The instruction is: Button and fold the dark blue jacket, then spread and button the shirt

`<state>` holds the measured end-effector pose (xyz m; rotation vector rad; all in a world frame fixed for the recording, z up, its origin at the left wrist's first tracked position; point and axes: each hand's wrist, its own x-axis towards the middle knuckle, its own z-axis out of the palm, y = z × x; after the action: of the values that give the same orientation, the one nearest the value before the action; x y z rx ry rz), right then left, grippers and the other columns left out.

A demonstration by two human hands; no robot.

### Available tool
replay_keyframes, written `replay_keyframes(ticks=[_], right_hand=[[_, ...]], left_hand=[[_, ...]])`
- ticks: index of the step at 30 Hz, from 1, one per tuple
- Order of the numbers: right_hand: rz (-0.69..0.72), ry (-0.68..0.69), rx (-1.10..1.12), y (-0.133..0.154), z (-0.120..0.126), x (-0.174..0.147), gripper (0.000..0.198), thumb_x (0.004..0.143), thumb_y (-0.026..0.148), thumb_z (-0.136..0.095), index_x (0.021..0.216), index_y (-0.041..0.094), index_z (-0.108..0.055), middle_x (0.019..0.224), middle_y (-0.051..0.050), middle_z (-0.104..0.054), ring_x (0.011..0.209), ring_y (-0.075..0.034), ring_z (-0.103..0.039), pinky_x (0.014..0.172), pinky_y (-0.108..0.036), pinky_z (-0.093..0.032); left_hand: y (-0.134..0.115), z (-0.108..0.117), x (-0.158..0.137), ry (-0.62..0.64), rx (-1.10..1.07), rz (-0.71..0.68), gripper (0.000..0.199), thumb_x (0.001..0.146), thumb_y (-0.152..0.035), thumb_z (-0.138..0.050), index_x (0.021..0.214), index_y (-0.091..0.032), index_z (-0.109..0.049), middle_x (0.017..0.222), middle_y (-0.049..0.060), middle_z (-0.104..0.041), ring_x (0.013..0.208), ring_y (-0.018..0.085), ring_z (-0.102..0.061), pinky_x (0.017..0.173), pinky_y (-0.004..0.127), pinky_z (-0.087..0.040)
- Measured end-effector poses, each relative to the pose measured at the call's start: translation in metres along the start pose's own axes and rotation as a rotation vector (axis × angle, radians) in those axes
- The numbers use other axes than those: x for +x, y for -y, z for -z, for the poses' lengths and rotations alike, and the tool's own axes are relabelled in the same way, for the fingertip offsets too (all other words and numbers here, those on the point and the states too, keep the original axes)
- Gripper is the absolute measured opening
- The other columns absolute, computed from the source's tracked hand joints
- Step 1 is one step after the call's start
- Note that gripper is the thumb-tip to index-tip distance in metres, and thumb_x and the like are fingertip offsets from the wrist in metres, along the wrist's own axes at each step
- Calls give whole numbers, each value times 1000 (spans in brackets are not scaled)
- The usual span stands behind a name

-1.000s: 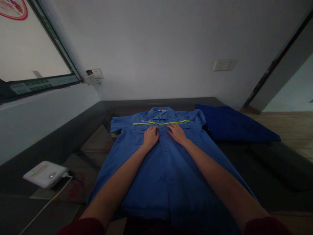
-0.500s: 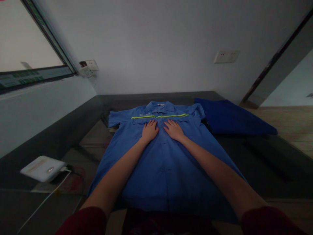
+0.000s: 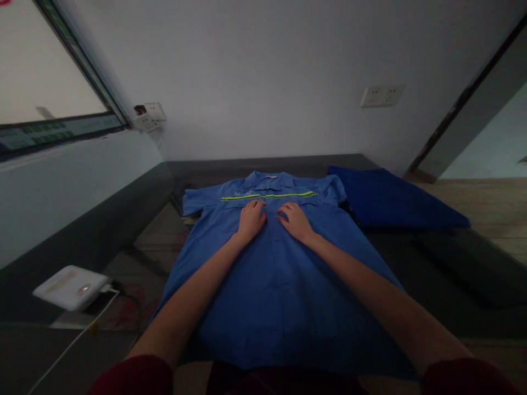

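A blue short-sleeved work shirt [image 3: 263, 296] lies spread out front up on the dark table, its collar at the far end. Yellow-green stripes cross its chest, with pale lettering above them on the left. My left hand [image 3: 251, 220] rests on the chest just below the stripe, left of the button placket. On the other side of the placket is my right hand [image 3: 295, 222], also touching the cloth. The fingers of both hands are slightly bent, and neither hand visibly grips the fabric.
A darker blue folded cloth [image 3: 395, 200] lies right of the shirt. On the left is a white box-shaped device [image 3: 72, 286] with a white cable plugged in. The dark table [image 3: 436, 247] meets a wall bearing sockets [image 3: 382, 95].
My fingers have gone from lying flatter to more bent, and my wrists have risen slightly. Both hands stay at nearly the same place on the shirt.
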<state>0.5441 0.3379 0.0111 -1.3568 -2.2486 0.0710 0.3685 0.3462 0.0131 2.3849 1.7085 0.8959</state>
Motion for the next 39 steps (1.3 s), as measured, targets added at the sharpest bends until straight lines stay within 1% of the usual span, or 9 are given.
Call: replay_keyframes(ticks=[2, 4, 7, 9, 15, 20, 29, 34, 39], right_hand=[[9, 27, 13, 21, 10, -12, 17, 87, 21, -49, 96, 19, -64, 101, -8, -62, 101, -22, -53, 90, -33, -41], [32, 117, -1, 40, 15, -26, 17, 84, 25, -55, 99, 18, -61, 100, -9, -62, 97, -23, -53, 85, -33, -42], [30, 255, -35, 57, 15, -45, 36, 80, 37, -63, 108, 15, -56, 105, -13, -60, 99, -26, -54, 83, -35, -43], [-15, 286, -29, 59, 15, -53, 38, 79, 39, -64, 107, 15, -54, 106, -13, -58, 99, -25, -54, 83, -34, -43], [-147, 303, 4, 53, 34, -59, 26, 80, 18, -57, 104, 12, -52, 104, -12, -59, 96, -20, -56, 82, -28, -41], [-204, 360, -8, 49, 49, -64, 21, 79, 18, -55, 99, 13, -57, 93, -10, -64, 85, -20, -59, 72, -27, -40], [-329, 263, 370, 41, 34, -64, 28, 71, 10, -55, 98, 13, -62, 71, -2, -63, 63, -14, -55, 60, -23, -39], [-334, 164, 591, 33, 22, -61, 26, 74, 13, -56, 100, 12, -63, 79, -5, -66, 71, -16, -60, 67, -26, -45], [-326, 104, 686, 32, 3, -65, 23, 75, 14, -54, 95, 14, -64, 77, -4, -66, 69, -15, -60, 69, -27, -46]], left_hand=[[-7, 7, -8, 40, -128, 26, 26, 80, -12, -48, 103, -16, -59, 106, 9, -62, 95, 19, -58, 88, 30, -45], [-13, 10, -20, 86, -261, 72, 22, 80, -10, -48, 98, -15, -59, 96, 7, -64, 83, 16, -60, 79, 26, -47], [-21, 11, -41, 133, -335, 116, 21, 79, -9, -47, 96, -16, -57, 91, 5, -65, 78, 14, -60, 73, 24, -46], [-23, 11, -52, 175, -295, 104, 19, 79, -8, -47, 94, -16, -56, 88, 5, -65, 79, 15, -60, 72, 25, -46], [-27, 21, -63, 281, -150, -9, 13, 82, -15, -47, 91, -17, -57, 85, 4, -64, 75, 16, -59, 69, 25, -44], [-31, 32, -67, 347, -43, -39, 12, 84, -26, -52, 91, -20, -58, 89, 4, -62, 79, 17, -59, 66, 25, -43], [-35, 22, -71, 364, 69, -66, 19, 84, -31, -54, 98, -19, -56, 98, 6, -60, 88, 18, -59, 72, 26, -45], [-40, 20, -70, 385, 100, -26, 17, 85, -29, -53, 98, -19, -56, 100, 6, -61, 89, 19, -60, 71, 27, -46], [-43, 20, -70, 393, 128, 8, 15, 86, -29, -51, 95, -18, -56, 97, 6, -62, 88, 19, -60, 71, 27, -46]])
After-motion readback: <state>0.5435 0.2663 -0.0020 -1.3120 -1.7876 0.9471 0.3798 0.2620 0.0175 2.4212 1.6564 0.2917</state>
